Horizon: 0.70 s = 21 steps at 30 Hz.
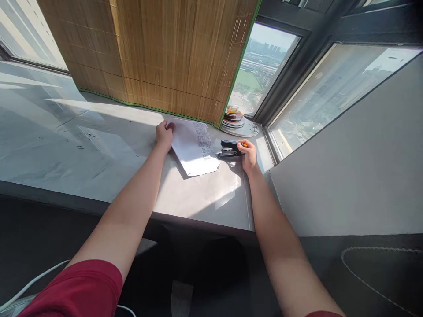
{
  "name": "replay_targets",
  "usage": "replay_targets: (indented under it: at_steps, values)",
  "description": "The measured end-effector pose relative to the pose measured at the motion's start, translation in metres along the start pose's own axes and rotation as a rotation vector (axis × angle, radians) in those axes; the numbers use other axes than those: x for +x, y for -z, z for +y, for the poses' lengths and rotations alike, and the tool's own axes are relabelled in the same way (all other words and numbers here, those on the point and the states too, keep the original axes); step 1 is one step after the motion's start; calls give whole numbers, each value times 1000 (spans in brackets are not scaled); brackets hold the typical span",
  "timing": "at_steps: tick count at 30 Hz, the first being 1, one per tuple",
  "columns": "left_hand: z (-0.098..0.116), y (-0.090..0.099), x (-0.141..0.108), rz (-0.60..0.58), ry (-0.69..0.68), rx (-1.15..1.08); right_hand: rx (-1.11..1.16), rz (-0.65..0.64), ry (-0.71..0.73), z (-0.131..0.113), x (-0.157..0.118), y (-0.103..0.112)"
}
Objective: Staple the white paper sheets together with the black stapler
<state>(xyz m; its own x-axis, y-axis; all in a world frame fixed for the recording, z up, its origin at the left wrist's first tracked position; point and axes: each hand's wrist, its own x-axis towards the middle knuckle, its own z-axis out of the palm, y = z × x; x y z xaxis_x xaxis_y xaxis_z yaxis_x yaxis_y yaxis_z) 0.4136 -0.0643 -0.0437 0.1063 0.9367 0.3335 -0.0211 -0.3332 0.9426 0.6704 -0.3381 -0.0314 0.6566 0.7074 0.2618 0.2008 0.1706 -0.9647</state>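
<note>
My left hand (pixel 165 133) pinches the upper left corner of some white paper (pixel 189 147), thumb on top. Dense printed or written lines run down the right part of the paper, too small to read. Just right of the paper, my right hand (pixel 248 154) is wrapped round a black stapler (pixel 230 149) with an orange detail near its rear. The stapler's jaws point left at the paper's right edge and stand apart. Whether they touch the paper I cannot tell.
A stone-like window ledge (pixel 198 202) lies under both hands. Behind it hangs a bamboo blind (pixel 158 57) with green edging. Stacked plates (pixel 234 121) stand in the corner by the window frame (pixel 276 83). A grey-white wall (pixel 350 176) bounds the right side.
</note>
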Motion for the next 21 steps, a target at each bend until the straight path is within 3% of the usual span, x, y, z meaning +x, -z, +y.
replay_targets:
  at_steps: [5, 11, 16, 21]
  values:
    - [-6, 1, 3, 33, 12, 69, -15, -102, -5, -7, -5, -2]
    - [-7, 2, 1, 38, -151, 201, -22, -135, 19, -2, -2, -2]
    - [9, 2, -14, -83, -188, 379, -43, -162, 18, 1, -1, -4]
    - [23, 2, -23, -170, -301, 394, -55, -204, -1, 1, -2, -7]
